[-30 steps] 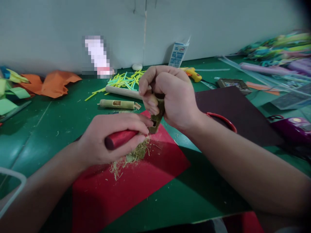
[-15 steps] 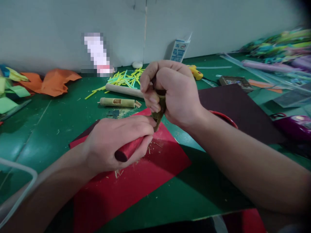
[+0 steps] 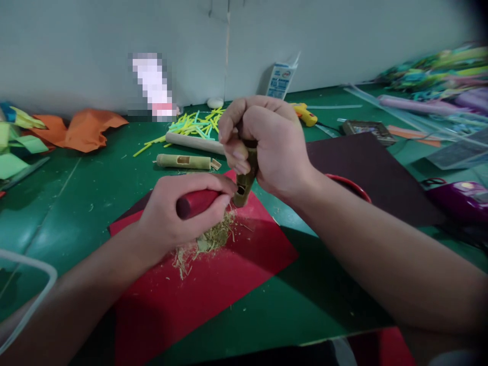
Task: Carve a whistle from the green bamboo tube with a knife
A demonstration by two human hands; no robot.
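Note:
My left hand (image 3: 183,208) is closed round a red handle (image 3: 198,202), whose far end is hidden by the fingers beside the bamboo. A short bamboo tube (image 3: 246,178) stands nearly upright over red paper, with a dark hole cut near its lower end. Wrapped round its upper part is my right hand (image 3: 270,142). Fine shavings (image 3: 215,236) lie in a pile on the red paper (image 3: 244,259) below. Another bamboo piece (image 3: 183,161) with a cut window rests behind my left hand, with a small chip at its right end.
A pale wooden rod (image 3: 194,142) and yellow-green strips (image 3: 196,122) lie behind. Dark board (image 3: 373,178), a small box (image 3: 368,132) and a purple object (image 3: 463,198) are at the right. Orange paper (image 3: 87,129) is on the left. A carton (image 3: 280,80) stands by the wall.
My left hand has risen slightly and shifted left with the red handle, exposing the shavings and the hole in the bamboo. My right hand has barely moved.

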